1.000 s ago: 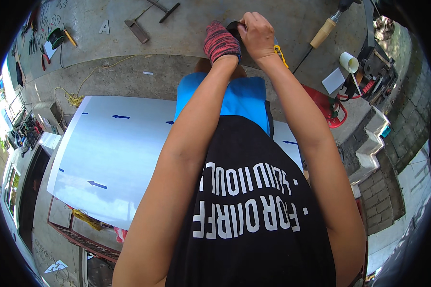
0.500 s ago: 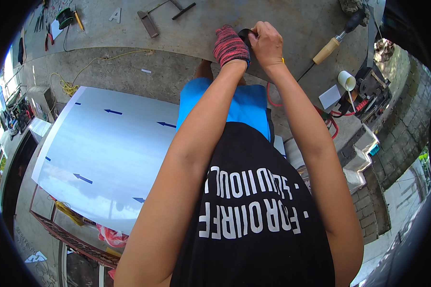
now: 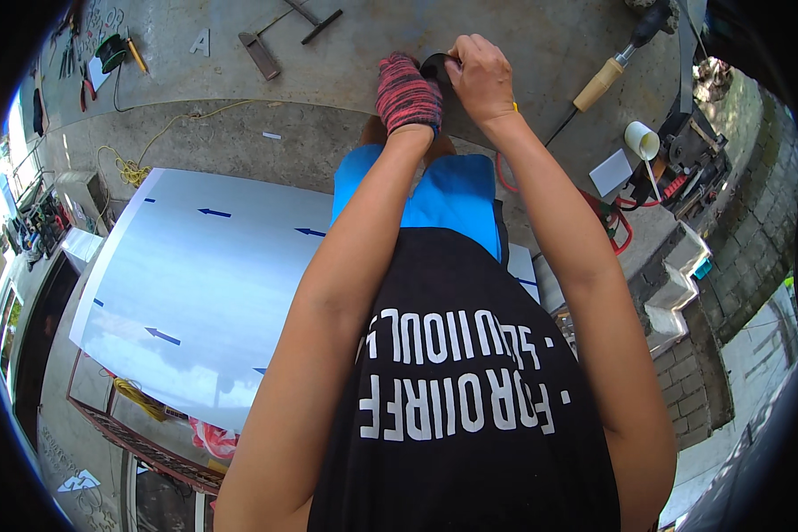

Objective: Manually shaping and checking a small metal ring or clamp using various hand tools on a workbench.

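Both my hands meet at the top middle, over a grey table (image 3: 346,75). My left hand (image 3: 409,96) wears a red-and-black knit glove, its fingers closed on a dark curved piece. Bare, my right hand (image 3: 482,80) pinches the other side of that dark curved piece (image 3: 435,66) between thumb and fingers. The piece lies mostly hidden between the hands, so its exact kind cannot be made out. To the right is a tool with a wooden handle (image 3: 599,85) and a black end.
A steel square-like tool (image 3: 259,57) and T-shaped bar (image 3: 321,27) lie left of my hands. Farther left are a wire spool (image 3: 111,53) and pliers (image 3: 87,94). A white cup (image 3: 641,140) stands right. Behind me is a glossy sheet (image 3: 204,275) with blue arrows.
Both hands have shifted slightly left together, still holding the dark curved piece. The whole view has moved a little; the tools on the table appear higher and farther left.
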